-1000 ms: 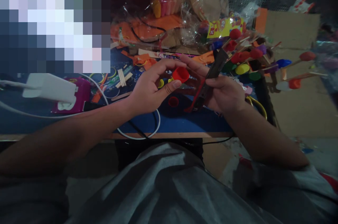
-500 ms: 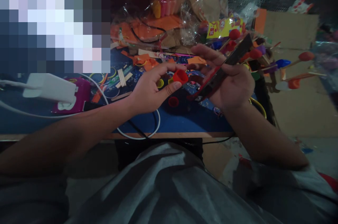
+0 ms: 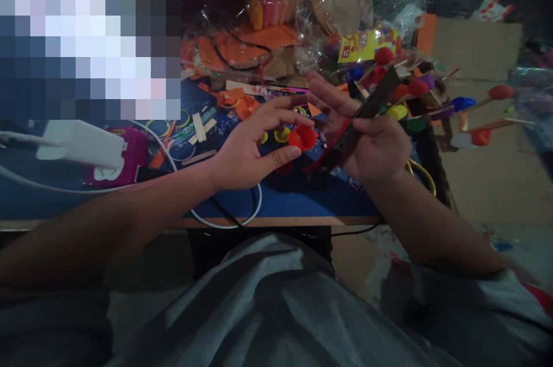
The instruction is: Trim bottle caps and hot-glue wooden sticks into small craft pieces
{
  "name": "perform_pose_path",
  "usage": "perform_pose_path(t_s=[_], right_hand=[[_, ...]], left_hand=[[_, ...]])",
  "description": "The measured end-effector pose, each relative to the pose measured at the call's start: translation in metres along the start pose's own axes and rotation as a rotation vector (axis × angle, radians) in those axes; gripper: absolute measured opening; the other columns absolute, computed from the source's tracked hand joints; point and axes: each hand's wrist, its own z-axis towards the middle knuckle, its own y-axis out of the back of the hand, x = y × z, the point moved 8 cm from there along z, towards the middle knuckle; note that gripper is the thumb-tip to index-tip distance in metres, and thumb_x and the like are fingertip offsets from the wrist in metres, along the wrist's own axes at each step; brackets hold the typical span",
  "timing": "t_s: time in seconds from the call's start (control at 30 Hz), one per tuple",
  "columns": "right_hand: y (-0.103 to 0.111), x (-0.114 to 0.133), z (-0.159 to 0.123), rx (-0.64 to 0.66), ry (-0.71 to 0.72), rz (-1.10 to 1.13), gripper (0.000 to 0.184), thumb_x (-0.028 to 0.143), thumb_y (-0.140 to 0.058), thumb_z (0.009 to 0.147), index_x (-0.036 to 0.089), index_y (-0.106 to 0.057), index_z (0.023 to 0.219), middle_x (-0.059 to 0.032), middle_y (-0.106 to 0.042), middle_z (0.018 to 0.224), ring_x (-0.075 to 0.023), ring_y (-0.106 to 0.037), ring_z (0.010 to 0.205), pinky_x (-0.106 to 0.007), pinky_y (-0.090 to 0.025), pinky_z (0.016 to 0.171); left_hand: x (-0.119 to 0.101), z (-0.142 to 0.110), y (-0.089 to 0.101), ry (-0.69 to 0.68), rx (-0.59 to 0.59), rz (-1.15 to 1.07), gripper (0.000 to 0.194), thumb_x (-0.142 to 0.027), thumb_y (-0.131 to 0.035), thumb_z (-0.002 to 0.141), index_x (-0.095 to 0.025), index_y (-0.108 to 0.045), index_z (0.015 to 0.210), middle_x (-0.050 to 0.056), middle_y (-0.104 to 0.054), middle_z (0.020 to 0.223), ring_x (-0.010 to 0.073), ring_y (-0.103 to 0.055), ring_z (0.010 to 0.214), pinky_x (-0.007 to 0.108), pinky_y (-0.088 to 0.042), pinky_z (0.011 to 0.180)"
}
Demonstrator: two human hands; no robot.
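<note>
Over the table's front part, my left hand [image 3: 246, 148] pinches a small red cap [image 3: 303, 137] between thumb and fingers, its hollow side showing. My right hand [image 3: 375, 136] grips a long, flat, dark thing with a red edge [image 3: 355, 125]; its thumb lies across it and the other fingers stretch toward the cap. What kind of thing it is, I cannot tell. Beneath my left hand are a yellow cap [image 3: 282, 135] and another red round piece [image 3: 284, 169], partly hidden by the thumb.
A white plug [image 3: 82, 145] sits in a magenta socket block [image 3: 136, 151] at left, with a white cable [image 3: 259, 205] looping forward. Wooden sticks [image 3: 199, 128] and orange scraps [image 3: 244, 103] litter the blue table [image 3: 302, 200]. Sticks with coloured tops [image 3: 418, 88] and cardboard [image 3: 492, 171] lie at right.
The red cap has shifted slightly right and down, turning more of its hollow toward me. My left fingers have spread a little. The dark thing in my right hand has moved slightly left.
</note>
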Motion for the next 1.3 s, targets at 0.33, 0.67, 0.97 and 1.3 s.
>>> perform_pose_path(t_s=[0.33, 0.67, 0.97, 1.3], right_hand=[[-0.011, -0.003, -0.001, 0.095, -0.020, -0.156, 0.053, 0.037, -0.070, 0.076, 0.041, -0.088, 0.126, 0.0144, -0.062, 0.170, -0.0341, -0.024, 0.180, -0.053, -0.024, 0.148], [-0.004, 0.005, -0.006, 0.089, 0.104, -0.274, 0.041, 0.044, -0.071, 0.090, 0.045, -0.087, 0.127, 0.0087, -0.064, 0.168, -0.0347, -0.034, 0.176, -0.058, -0.026, 0.147], [0.020, -0.004, 0.001, -0.115, 0.042, -0.129, 0.032, 0.051, -0.077, 0.081, 0.034, -0.090, 0.106, -0.0058, -0.083, 0.131, -0.0333, -0.080, 0.108, -0.050, -0.070, 0.086], [0.021, -0.004, -0.002, -0.197, 0.141, -0.156, 0.035, 0.054, -0.103, 0.077, 0.028, -0.080, 0.082, 0.0006, -0.076, 0.082, -0.0095, -0.051, 0.047, -0.032, -0.043, 0.040]], left_hand=[[0.006, 0.001, -0.004, 0.100, -0.013, -0.196, 0.048, -0.056, -0.085, 0.097, -0.022, -0.078, 0.131, 0.011, -0.079, 0.137, 0.0237, -0.078, 0.121, 0.037, -0.065, 0.105], [0.002, 0.001, 0.006, 0.090, -0.125, -0.169, 0.048, -0.058, -0.082, 0.099, -0.022, -0.077, 0.130, 0.012, -0.081, 0.139, 0.0267, -0.078, 0.130, 0.044, -0.066, 0.114], [0.004, 0.001, 0.021, -0.003, -0.258, -0.087, 0.045, -0.059, -0.080, 0.100, -0.027, -0.077, 0.131, 0.012, -0.079, 0.147, 0.0273, -0.073, 0.142, 0.045, -0.063, 0.120], [0.009, 0.003, 0.008, -0.002, -0.119, -0.317, 0.043, -0.055, -0.082, 0.100, -0.028, -0.077, 0.133, 0.010, -0.076, 0.152, 0.0296, -0.064, 0.157, 0.051, -0.052, 0.134]])
